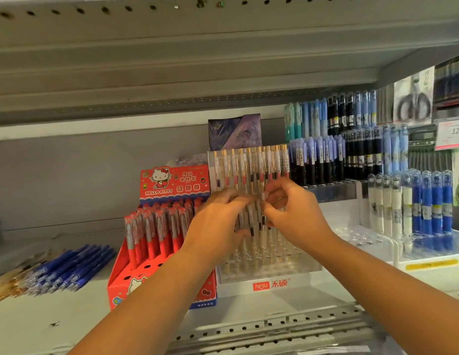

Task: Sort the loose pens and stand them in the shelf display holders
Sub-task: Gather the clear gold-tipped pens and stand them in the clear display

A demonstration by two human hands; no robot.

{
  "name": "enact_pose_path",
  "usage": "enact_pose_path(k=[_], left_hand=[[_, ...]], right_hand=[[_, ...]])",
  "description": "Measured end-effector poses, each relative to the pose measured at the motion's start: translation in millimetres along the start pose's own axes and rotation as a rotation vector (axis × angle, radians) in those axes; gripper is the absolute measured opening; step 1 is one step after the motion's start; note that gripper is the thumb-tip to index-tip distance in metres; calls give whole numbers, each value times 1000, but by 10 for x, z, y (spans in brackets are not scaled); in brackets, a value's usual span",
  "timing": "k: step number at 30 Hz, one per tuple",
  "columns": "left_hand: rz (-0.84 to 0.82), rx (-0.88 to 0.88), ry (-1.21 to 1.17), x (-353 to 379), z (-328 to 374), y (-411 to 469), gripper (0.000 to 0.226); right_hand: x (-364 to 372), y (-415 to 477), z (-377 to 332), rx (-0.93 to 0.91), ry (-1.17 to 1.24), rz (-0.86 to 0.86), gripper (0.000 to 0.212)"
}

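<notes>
Forward, left hand [218,221] and right hand [293,213] pinch clear pens [259,216] above white holder [238,286].

Dark purple box [234,131], packaged scissors [412,103] far right, price tag [451,135] near.

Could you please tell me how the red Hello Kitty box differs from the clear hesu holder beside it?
The red Hello Kitty box is printed card; the clear hesu holder is see-through plastic with a white front. The box holds red pens, the holder clear pens with gold clips. The left hand and right hand grip clear pens at the holder, not the box. Both are stepped, with empty front holes.
</notes>
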State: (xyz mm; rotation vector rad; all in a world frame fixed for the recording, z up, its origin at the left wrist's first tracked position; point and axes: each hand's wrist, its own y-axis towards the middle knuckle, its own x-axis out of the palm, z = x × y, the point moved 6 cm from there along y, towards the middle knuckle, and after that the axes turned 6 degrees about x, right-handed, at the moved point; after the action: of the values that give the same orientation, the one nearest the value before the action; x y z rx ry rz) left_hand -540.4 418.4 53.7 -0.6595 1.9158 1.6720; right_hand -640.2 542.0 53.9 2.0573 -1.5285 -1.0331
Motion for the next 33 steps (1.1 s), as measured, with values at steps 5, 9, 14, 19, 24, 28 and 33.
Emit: enact_pose_path(k=[5,9,14,19,24,28,33], left_hand=[[31,-29,-41,46,-55,-20,71],[40,-48,-47,61,-53,-25,70],[-26,-80,-122,38,11,-48,71],[-83,-136,-159,-149,-4,-193,72],[40,-214,-261,-643,-215,-538,49],[92,-383,-309,-1056,-646,-977,34],[-10,-570,-317,-1487,-1331,-1688,37]], right_hand=[[126,-42,48,-29,-155,-92,22],[119,-42,60,-39,-170,-83,19],[103,-82,67,-32,-183,-92,21],[-51,-131,-86,-81,-147,35,31],[84,-266,-448,-136,4,-96,26],[587,-426,-848,-142,29,-339,25],[1468,-588,-1429,-153,2,-502,32]])
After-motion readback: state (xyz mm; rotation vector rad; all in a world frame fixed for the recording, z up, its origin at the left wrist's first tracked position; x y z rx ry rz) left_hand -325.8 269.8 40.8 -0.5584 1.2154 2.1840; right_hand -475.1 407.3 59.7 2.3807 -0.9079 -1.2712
